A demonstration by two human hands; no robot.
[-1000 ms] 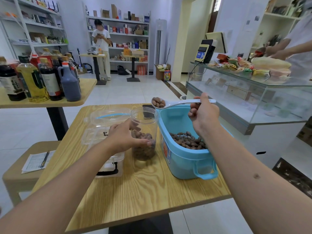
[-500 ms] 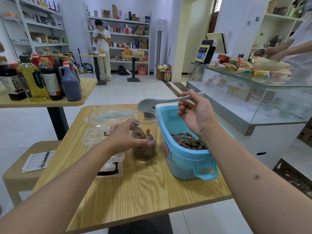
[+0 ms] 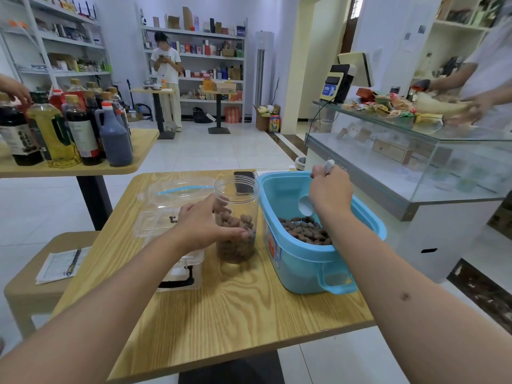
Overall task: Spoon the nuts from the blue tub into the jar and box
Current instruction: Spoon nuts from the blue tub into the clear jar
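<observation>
Behind the right hand (image 3: 329, 194), most of the white spoon (image 3: 306, 205) is hidden: only the handle tip above the curled fingers and part of the bowl below the wrist show, the bowl hanging inside the blue tub (image 3: 304, 261) just above the nuts (image 3: 304, 231). That hand grips the spoon handle; whether the bowl touches the nuts cannot be told. The right forearm covers the tub's near right rim.

The left hand (image 3: 205, 225) wraps round the clear jar (image 3: 237, 217), fingers and thumb curled on its wall, hiding part of the nuts that fill roughly its lower half. The jar stands upright, touching or just beside the tub's left wall. Left of it lies the clear plastic box (image 3: 171, 217), lid open, its contents hard to make out through the glare and behind the left wrist. A dark phone (image 3: 244, 182) lies beyond the jar, seen partly through it.

All of this rests on a light wooden table (image 3: 221, 314). A second table (image 3: 83, 167) to the left carries sauce and oil bottles (image 3: 69, 128); a stool (image 3: 33, 273) below holds papers and a pen. A glass counter (image 3: 415, 162) stands to the right, with shelving along the far wall and a white tiled floor.
</observation>
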